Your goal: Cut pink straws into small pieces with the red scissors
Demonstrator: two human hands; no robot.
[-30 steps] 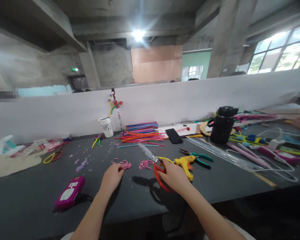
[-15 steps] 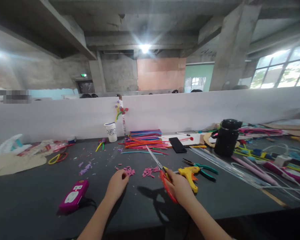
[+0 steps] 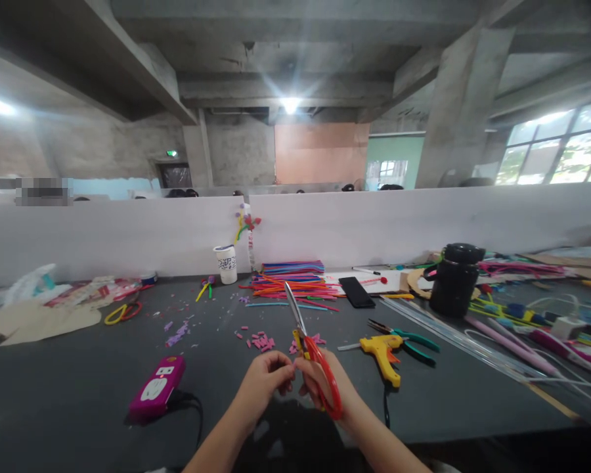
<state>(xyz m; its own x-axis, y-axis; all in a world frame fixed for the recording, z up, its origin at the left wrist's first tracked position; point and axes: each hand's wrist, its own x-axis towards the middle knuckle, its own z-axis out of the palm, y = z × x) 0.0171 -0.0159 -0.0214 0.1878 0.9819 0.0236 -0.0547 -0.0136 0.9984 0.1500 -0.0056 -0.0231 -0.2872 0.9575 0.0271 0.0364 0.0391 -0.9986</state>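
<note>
My right hand [image 3: 325, 381] holds red-handled scissors [image 3: 325, 378], whose blades point up and away from me. Its fingertips meet those of my left hand [image 3: 270, 378], which is closed in a pinch; a tiny pink bit seems to show between the two hands, too small to make out. Just beyond them, short pink pieces [image 3: 262, 342] lie in two small piles on the dark table [image 3: 226, 420]. Behind these is a bundle of coloured pipe cleaners [image 3: 288, 282].
A yellow glue gun [image 3: 383, 351] and green-handled pliers [image 3: 414, 341] lie on the right, near a black phone [image 3: 357, 292] and a black flask [image 3: 456, 279]. At left are a magenta box [image 3: 158, 387] with a cable and purple scraps [image 3: 177, 334]. A paper cup [image 3: 225, 265] stands by the white partition.
Both hands have come together at the centre. The scissors have moved left with my right hand and point more upright. My left hand has left the edge of the pink pile.
</note>
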